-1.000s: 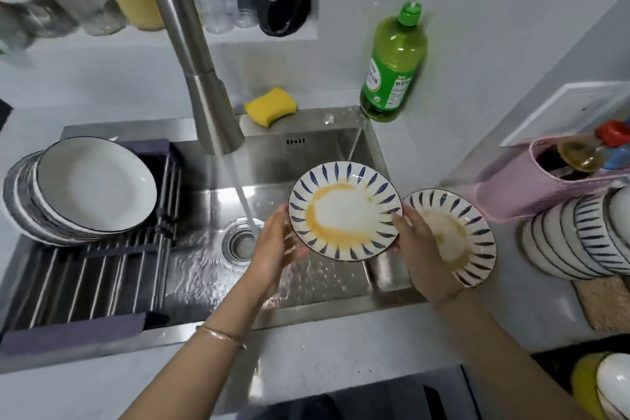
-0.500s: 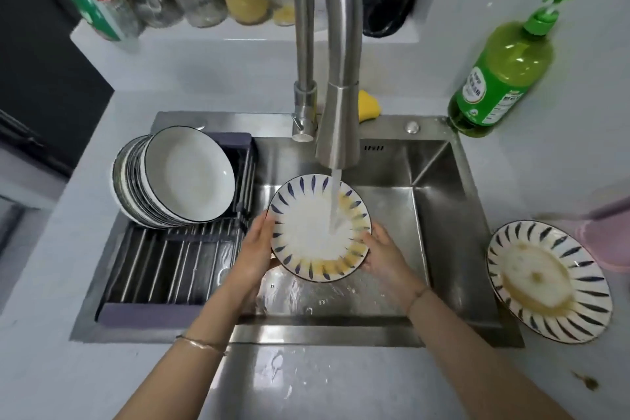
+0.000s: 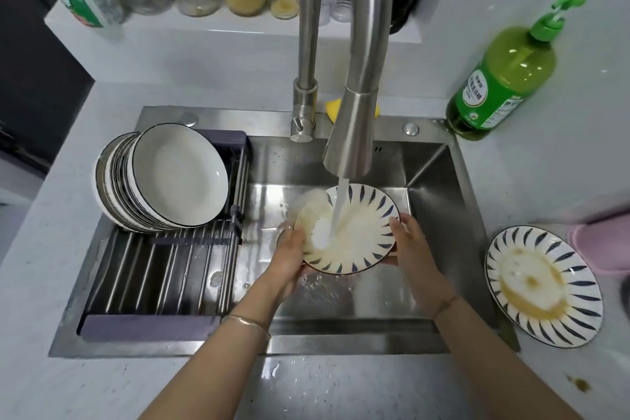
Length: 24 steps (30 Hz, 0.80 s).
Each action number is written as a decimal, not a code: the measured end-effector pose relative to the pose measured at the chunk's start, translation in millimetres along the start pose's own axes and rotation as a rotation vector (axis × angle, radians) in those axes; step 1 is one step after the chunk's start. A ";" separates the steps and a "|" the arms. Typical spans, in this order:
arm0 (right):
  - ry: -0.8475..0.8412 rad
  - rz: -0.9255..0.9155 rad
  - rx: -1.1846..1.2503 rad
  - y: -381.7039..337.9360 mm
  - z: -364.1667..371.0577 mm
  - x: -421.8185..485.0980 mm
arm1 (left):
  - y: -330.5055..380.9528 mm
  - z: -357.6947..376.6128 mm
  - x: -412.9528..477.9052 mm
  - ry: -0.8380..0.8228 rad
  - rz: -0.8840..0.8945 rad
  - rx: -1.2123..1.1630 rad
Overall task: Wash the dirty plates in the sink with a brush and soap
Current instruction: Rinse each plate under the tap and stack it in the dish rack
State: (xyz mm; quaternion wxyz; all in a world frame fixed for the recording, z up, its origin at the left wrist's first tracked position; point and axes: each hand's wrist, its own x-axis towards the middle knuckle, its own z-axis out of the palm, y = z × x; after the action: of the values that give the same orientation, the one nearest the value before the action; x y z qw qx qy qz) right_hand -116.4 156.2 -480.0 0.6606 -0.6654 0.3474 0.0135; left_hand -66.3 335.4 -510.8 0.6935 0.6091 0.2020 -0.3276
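Holding one blue-striped plate [image 3: 370, 235] over the middle of the steel sink [image 3: 443, 201], right under the tap [image 3: 356, 133]. Catching the water stream [image 3: 341, 211] on the left half of the plate's face, with yellow mess washing off. Gripping the left rim with the left hand [image 3: 289, 257], fingers curling under the edge, partly blurring in the splash. Pinching the right rim with the right hand [image 3: 414, 251], thumb on top, other fingers tucking underneath. Sitting midway between both hands, nearer to neither. Being round, so pointing no way; facing up at the tap.

Judging the rinse as only the start, with no soap looking to be on the plate yet. Not seeing any brush; only spotting a yellow sponge [image 3: 331, 108] peeking out behind the tap. Spotting the green soap bottle [image 3: 501, 78] up and to the right, past the sink's back corner, closer to the right hand. Probably needing one hand to let go for that reach, leaving the other gripping a wet, slippery rim alone. Having open room over the sink's right side. Watching out for the tap just above, the white dishes [image 3: 177, 177] leaning on the drying rack [image 3: 160, 283] at the left, and the second dirty plate [image 3: 542, 286] lying on the counter [image 3: 511, 181] just right of the sink.
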 end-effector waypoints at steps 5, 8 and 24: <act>0.027 0.171 0.068 29.9 -1.6 -2.4 | 10.8 -4.7 -5.0 0.028 0.113 0.240; 0.004 0.219 0.099 38.4 7.1 -6.9 | 23.8 -12.7 -10.3 -0.007 0.321 0.357; -0.007 -0.168 -0.071 -14.4 0.8 -18.7 | -8.8 -1.3 8.9 0.059 -0.105 -0.060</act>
State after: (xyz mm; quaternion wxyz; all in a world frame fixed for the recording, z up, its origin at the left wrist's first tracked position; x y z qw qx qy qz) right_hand -123.3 163.6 -458.7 0.6368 -0.7150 0.2873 -0.0272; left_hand -66.1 334.5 -523.3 0.6869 0.5861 0.2637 -0.3392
